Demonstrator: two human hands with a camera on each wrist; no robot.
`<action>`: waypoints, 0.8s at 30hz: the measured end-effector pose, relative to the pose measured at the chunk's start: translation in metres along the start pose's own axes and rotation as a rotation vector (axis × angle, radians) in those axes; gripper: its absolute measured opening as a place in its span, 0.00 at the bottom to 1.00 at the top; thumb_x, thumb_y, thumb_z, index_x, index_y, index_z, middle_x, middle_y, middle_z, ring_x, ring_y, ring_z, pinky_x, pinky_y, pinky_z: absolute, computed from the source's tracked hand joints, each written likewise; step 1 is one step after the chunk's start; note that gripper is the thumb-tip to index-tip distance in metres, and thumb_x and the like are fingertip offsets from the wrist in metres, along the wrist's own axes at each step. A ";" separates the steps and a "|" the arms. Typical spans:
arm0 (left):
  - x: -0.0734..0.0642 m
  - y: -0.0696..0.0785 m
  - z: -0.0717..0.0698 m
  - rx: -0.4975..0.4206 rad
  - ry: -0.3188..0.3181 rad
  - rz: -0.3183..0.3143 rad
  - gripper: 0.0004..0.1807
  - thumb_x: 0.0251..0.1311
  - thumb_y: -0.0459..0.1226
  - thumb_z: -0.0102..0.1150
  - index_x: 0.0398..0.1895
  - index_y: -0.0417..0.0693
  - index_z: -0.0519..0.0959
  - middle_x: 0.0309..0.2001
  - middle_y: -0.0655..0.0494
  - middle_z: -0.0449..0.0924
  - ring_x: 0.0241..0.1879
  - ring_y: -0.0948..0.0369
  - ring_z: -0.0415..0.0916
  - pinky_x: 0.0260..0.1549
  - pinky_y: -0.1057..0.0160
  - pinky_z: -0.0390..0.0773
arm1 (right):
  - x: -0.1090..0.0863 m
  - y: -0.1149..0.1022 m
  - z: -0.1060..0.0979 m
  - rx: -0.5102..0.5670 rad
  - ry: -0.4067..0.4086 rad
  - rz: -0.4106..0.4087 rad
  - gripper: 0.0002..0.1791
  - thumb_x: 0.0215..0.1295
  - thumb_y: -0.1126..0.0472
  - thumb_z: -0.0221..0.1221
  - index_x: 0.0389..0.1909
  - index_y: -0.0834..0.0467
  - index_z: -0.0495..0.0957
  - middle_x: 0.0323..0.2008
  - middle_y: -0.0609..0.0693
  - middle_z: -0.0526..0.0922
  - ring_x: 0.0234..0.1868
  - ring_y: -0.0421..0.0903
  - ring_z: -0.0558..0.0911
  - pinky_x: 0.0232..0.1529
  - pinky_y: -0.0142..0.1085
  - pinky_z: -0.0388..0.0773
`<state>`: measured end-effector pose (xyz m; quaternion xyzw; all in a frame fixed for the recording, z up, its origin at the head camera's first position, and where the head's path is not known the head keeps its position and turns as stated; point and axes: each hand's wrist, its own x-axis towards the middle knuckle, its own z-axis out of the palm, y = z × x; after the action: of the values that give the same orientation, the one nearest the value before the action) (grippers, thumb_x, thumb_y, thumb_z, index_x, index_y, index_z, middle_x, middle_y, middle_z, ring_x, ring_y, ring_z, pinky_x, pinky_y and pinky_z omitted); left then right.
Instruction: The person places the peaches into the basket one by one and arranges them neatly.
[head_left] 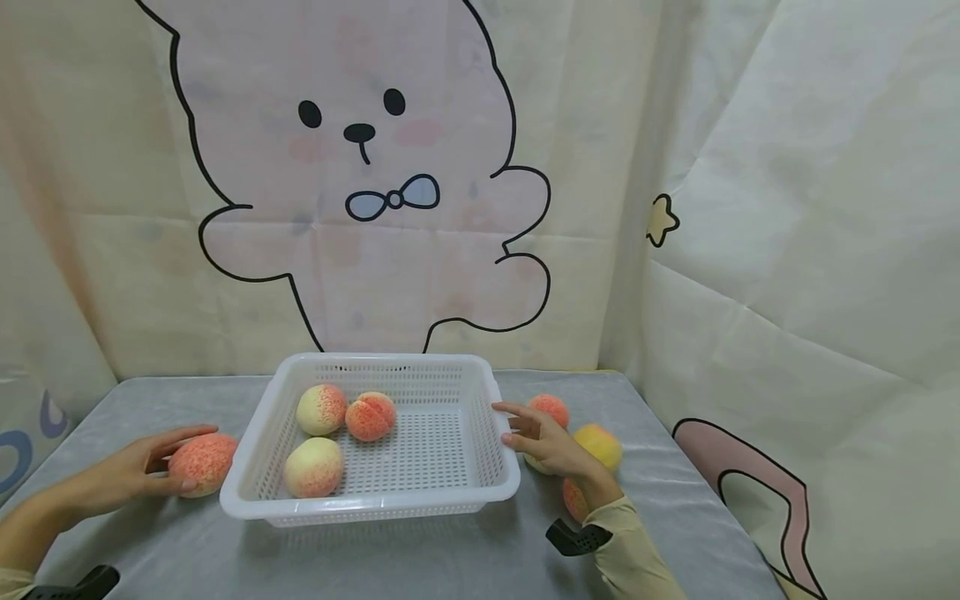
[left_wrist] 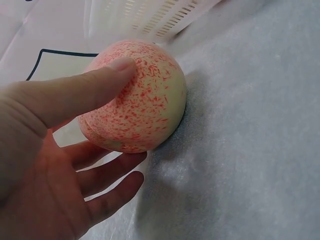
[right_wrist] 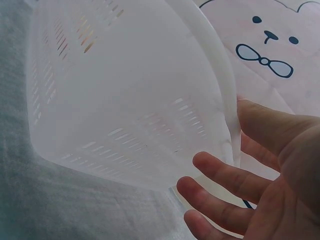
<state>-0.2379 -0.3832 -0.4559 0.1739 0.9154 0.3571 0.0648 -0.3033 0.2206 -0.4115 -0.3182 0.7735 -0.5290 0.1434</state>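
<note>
My left hand point(head_left: 123, 475) holds a red-speckled peach point(head_left: 202, 465) beside the left wall of a white plastic basket point(head_left: 360, 506). In the left wrist view the thumb presses one side of this peach, and the other fingers curl beneath it. At the opposite end, my right hand point(head_left: 551, 446) grips the basket's right rim. The right wrist view shows the thumb at the rim and the other fingers bent beside the outer wall. Inside the basket, toward its left, lie a pale peach with red speckles point(head_left: 321, 410), a redder peach point(head_left: 371, 417) and another pale peach point(head_left: 313, 468).
Several fruits lie right of the basket, partly behind my right hand: a reddish peach point(head_left: 549, 407), a yellow one point(head_left: 600, 446) and an orange-red one point(head_left: 575, 500). A grey cloth covers the table point(head_left: 360, 567). Printed curtains point(head_left: 585, 208) hang behind and at the sides.
</note>
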 end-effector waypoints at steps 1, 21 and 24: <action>0.000 0.000 0.000 -0.005 0.003 0.006 0.36 0.68 0.39 0.60 0.76 0.38 0.60 0.57 0.99 0.59 0.51 0.87 0.67 0.39 0.71 0.74 | 0.000 0.000 0.000 0.002 -0.002 0.001 0.34 0.74 0.60 0.59 0.75 0.67 0.59 0.65 0.72 0.75 0.61 0.64 0.79 0.55 0.29 0.79; -0.005 0.004 0.001 0.030 0.088 -0.022 0.36 0.68 0.41 0.61 0.75 0.42 0.60 0.54 0.94 0.64 0.47 0.81 0.73 0.37 0.70 0.73 | 0.001 0.002 0.000 -0.010 0.002 0.004 0.34 0.74 0.61 0.58 0.76 0.66 0.59 0.65 0.71 0.75 0.62 0.66 0.79 0.55 0.29 0.79; -0.005 0.006 -0.001 0.023 0.106 -0.001 0.36 0.68 0.40 0.61 0.76 0.45 0.60 0.53 0.96 0.63 0.46 0.80 0.73 0.36 0.71 0.73 | 0.000 0.002 0.000 -0.016 0.008 0.011 0.34 0.74 0.60 0.58 0.76 0.65 0.60 0.65 0.70 0.75 0.62 0.66 0.79 0.55 0.28 0.78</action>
<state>-0.2322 -0.3815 -0.4514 0.1548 0.9217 0.3553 0.0145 -0.3043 0.2207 -0.4134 -0.3128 0.7801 -0.5232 0.1409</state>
